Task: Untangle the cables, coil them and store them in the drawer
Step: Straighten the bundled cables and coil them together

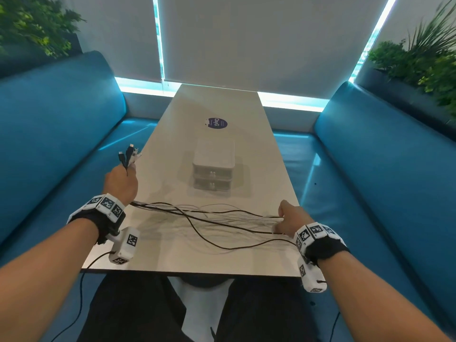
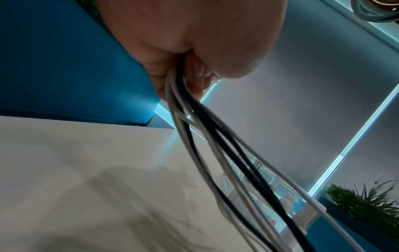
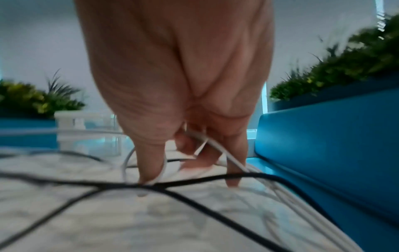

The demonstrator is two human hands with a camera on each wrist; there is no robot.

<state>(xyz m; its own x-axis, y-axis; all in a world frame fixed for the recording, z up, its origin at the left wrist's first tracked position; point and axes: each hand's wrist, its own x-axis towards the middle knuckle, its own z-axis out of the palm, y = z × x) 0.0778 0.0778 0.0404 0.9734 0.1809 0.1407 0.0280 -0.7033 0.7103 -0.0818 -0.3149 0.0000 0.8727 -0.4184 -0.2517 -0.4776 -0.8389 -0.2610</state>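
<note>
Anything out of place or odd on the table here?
Only the cables: black and white strands cross untidily between the left hand, which grips the plug ends, and the right hand. The drawer unit stands square and shut.

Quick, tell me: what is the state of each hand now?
Left hand: closed around the bundle of cables, plug ends sticking out above the fist.
Right hand: fingers curled, pinching white cables just above the table.
</note>
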